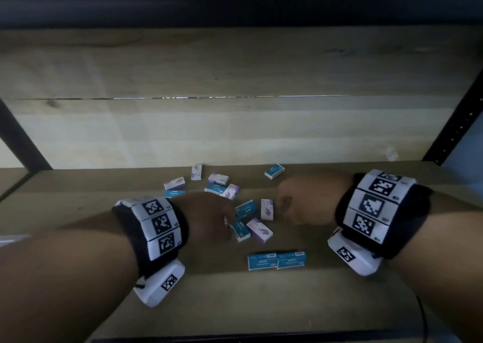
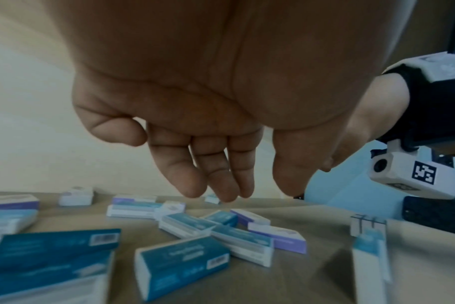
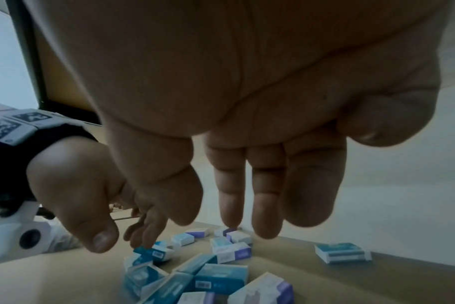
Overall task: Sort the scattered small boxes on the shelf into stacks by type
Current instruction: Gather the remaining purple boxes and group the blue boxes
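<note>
On the wooden shelf (image 1: 339, 285), blue and purple small boxes (image 1: 236, 206) lie jumbled at frame centre, two blue boxes (image 1: 276, 260) already paired below as a likely stack start, while the left hand (image 1: 206, 217) and right hand (image 1: 305, 201) hover with fingers (image 2: 221, 176) loosely apart, empty, apparently choosing.

A storeroom or stockroom shelf

A bare pale wooden shelf board (image 1: 339, 303) sat in a black perforated metal rack upright (image 1: 454, 131), and small blue-and-white and purple-and-white cardboard boxes (image 1: 276, 260) lay scattered on it like stationery stock.
</note>
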